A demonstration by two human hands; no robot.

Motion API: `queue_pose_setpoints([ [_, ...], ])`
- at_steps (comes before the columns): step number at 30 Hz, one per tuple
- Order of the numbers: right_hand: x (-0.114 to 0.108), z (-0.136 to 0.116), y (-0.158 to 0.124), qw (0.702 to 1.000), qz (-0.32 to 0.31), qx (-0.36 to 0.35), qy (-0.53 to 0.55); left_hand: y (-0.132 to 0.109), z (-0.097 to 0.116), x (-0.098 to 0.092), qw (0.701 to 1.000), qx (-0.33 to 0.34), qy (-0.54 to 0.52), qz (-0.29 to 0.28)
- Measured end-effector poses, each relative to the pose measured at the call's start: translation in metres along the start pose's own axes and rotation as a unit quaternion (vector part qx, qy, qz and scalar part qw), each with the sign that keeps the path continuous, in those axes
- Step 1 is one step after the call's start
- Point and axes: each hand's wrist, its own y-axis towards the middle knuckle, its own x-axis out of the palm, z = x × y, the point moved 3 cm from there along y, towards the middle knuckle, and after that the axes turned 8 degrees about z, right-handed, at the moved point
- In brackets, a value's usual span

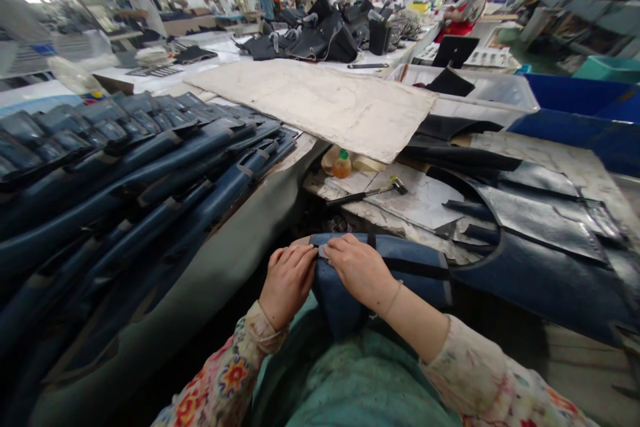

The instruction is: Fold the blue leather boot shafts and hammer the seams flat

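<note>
A blue leather piece (415, 255) with dark strips across it lies over my lap, draped on a green apron (365, 380). My left hand (290, 277) closes its fingers over the left part of the piece's upper edge. Just beside it, my right hand (361, 271) presses and pinches the same edge. A small pale patch shows between the two hands. What lies under the fingertips is hidden. Ahead of the hands, a hammer (370, 193) with a black handle rests on the worktable (420, 230), near a small bottle (342, 165) with a green top.
Stacked blue leather parts (165, 167) cover the left bench. A large pale board (320, 100) spans the middle. To the right lie curved blue leather pieces (545, 273). Behind are a clear plastic bin (505, 90), blue bins (580, 97), piled black bags (320, 33) and several people.
</note>
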Motion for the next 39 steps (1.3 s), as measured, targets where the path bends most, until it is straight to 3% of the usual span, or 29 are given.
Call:
queue_pose_setpoints([
  [5, 0.007, -0.011, 0.014, 0.999, -0.014, -0.03, 0.017, -0.009, -0.015, 0.002, 0.999, -0.044, 0.016, 0.004],
  [10, 0.007, -0.011, 0.015, 0.998, -0.017, -0.034, 0.042, -0.012, -0.014, 0.005, 0.998, -0.065, 0.005, 0.007],
  [20, -0.031, 0.021, -0.039, 0.999, -0.022, -0.014, -0.029, -0.006, -0.012, 0.002, 0.999, -0.042, 0.015, -0.029],
  [23, -0.038, 0.022, -0.052, 0.997, -0.024, 0.009, -0.068, 0.008, -0.013, -0.002, 0.998, -0.027, -0.002, -0.051],
  [27, -0.042, 0.024, -0.07, 0.996, 0.014, 0.05, -0.067, 0.052, -0.014, -0.004, 0.991, 0.026, -0.036, -0.124],
  [31, -0.043, 0.033, -0.104, 0.99, 0.103, 0.099, -0.005, 0.112, -0.023, 0.025, 0.985, 0.019, -0.013, -0.173],
  [35, -0.038, 0.044, -0.146, 0.974, 0.153, 0.166, 0.007, 0.16, -0.029, 0.085, 0.971, 0.012, 0.013, -0.238],
  [39, -0.029, 0.043, -0.164, 0.97, 0.16, 0.184, 0.01, 0.187, -0.022, 0.133, 0.955, 0.005, 0.032, -0.296],
])
